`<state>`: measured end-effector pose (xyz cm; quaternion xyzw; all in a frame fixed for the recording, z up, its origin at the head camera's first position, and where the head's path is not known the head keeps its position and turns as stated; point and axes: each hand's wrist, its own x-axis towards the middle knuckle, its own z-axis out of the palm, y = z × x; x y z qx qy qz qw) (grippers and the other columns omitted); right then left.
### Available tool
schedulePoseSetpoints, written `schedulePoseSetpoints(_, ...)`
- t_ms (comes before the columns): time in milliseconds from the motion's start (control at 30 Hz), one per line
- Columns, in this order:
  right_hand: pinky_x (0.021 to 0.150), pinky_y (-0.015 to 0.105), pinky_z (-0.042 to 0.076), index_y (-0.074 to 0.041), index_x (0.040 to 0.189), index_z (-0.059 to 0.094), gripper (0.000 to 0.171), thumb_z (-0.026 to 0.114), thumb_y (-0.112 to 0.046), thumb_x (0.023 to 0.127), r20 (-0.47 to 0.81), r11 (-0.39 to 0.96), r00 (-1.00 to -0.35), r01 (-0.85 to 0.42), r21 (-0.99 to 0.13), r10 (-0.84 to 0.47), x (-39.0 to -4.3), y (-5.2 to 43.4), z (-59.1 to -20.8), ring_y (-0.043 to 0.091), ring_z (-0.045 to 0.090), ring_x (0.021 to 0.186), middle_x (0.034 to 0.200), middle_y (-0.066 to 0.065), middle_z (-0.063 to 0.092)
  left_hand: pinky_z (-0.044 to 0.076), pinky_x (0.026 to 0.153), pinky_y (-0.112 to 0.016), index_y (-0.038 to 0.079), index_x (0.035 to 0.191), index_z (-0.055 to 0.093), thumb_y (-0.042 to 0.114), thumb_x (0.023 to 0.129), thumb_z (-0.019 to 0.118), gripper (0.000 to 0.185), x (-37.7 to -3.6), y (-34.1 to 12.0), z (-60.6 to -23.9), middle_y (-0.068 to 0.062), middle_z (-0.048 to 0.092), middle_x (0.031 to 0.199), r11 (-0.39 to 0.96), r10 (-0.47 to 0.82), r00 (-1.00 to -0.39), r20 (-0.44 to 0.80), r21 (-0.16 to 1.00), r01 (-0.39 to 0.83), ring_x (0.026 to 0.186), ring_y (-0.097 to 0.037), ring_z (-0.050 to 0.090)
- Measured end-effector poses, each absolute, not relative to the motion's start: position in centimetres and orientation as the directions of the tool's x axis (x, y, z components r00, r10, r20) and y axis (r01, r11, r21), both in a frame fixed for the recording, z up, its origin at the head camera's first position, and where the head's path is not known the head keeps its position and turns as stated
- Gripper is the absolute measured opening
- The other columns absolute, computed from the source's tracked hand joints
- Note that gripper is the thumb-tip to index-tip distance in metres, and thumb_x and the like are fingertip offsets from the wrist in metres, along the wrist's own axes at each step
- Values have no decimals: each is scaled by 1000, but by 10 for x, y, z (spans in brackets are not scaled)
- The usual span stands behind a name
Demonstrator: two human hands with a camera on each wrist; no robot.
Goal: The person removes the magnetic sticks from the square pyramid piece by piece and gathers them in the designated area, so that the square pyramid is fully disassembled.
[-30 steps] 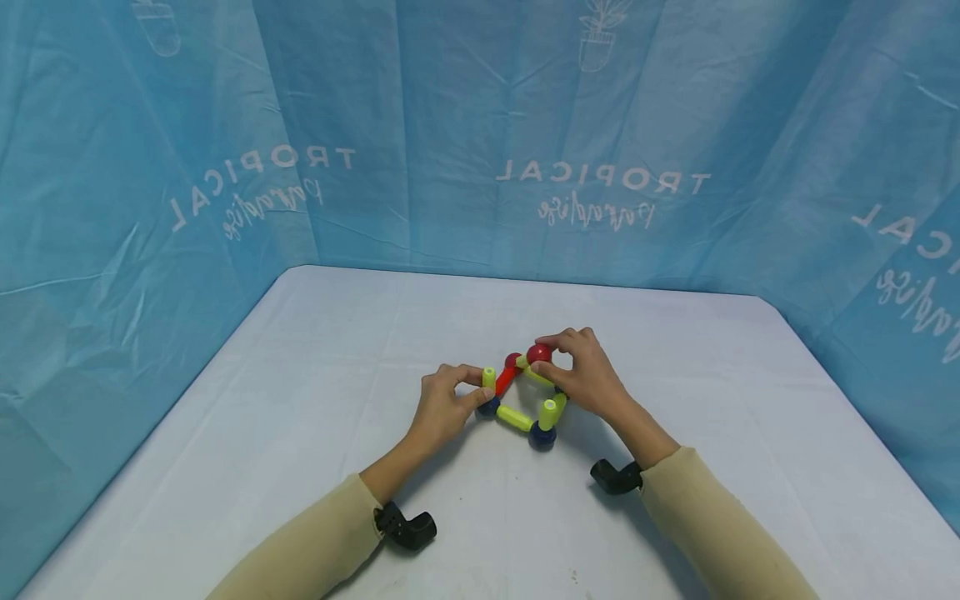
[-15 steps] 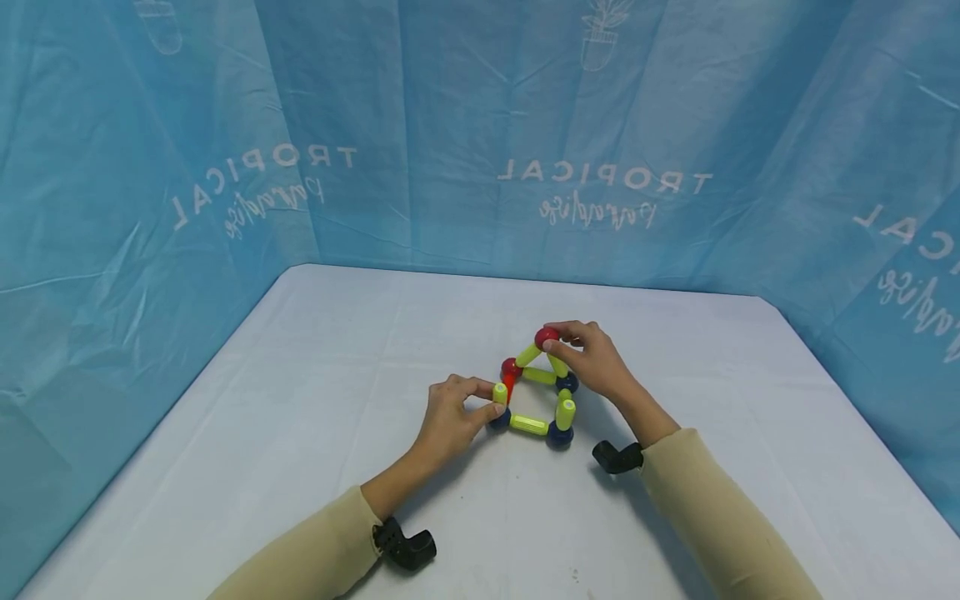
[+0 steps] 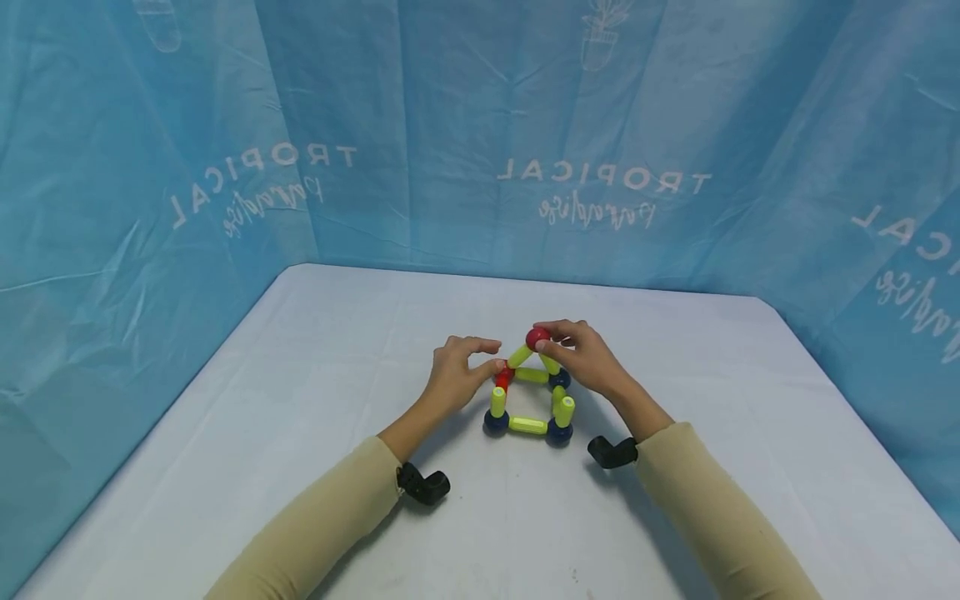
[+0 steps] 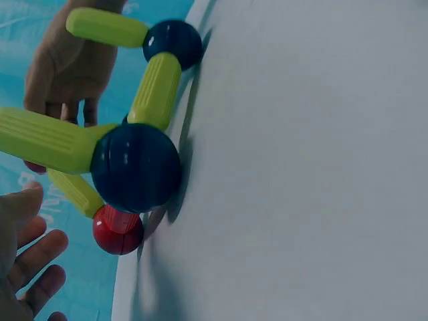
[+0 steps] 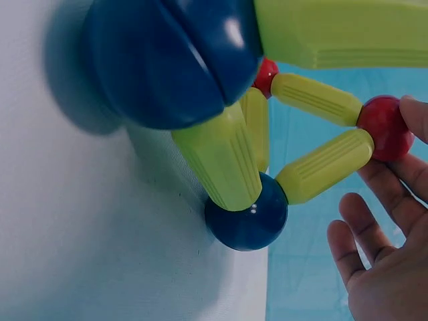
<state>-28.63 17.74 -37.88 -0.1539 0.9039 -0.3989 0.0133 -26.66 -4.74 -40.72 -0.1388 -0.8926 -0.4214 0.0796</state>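
The toy frame is made of plastic pieces. Its dark blue balls are smooth and glossy, with small bright highlights and a fine moulded seam. The red ball at the top looks smooth with a softer sheen. The yellow-green rods are matt plastic with shallow lengthwise ribs. The table cover is a pale, matt sheet with faint creases, likely thin cloth. The blue backdrop is thin, wrinkled fabric with a slight sheen and white print. The sleeves are soft, matt beige knit cloth.
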Motion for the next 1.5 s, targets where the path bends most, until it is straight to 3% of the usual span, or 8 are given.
schedulePoseSetpoints(267,94,48,45,-17,131,55,47,58,-42,91,110,633,-949,-281,-721,-296,-286,178,-379,29,49,118,125,7,58,29,104,-46,21,121,64,34,86,68,38,-291,-31,-406,3,64,123,646,272,-947,169,697,310,120,-19,46)
schedulePoseSetpoints(633,92,49,45,-16,128,58,43,61,-38,90,143,654,-936,-330,-681,-323,-281,175,-375,31,48,117,122,6,60,27,103,-44,18,110,70,31,86,68,27,-289,-25,-405,4,71,103,660,313,-930,191,661,358,106,-17,52)
schedulePoseSetpoints(933,71,30,41,-13,123,62,43,67,-35,87,253,676,-894,-445,-587,-369,-272,163,-373,20,45,98,117,4,65,29,104,-46,17,106,73,29,87,68,24,-278,-32,-408,3,72,99,666,325,-916,235,631,398,103,-17,55)
schedulePoseSetpoints(1333,71,31,42,-12,120,64,39,68,-33,86,265,697,-901,-434,-571,-344,-271,159,-373,18,45,97,113,3,66,29,103,-46,15,105,72,28,86,68,23,-274,-32,-409,1,72,98,667,316,-912,260,622,409,103,-19,55)
schedulePoseSetpoints(1500,77,38,47,-12,121,63,40,66,-33,87,251,696,-917,-398,-597,-310,-270,162,-373,22,48,102,112,4,65,28,105,-49,13,107,70,27,86,68,25,-272,-34,-411,-1,71,99,629,271,-928,254,684,371,105,-23,55)
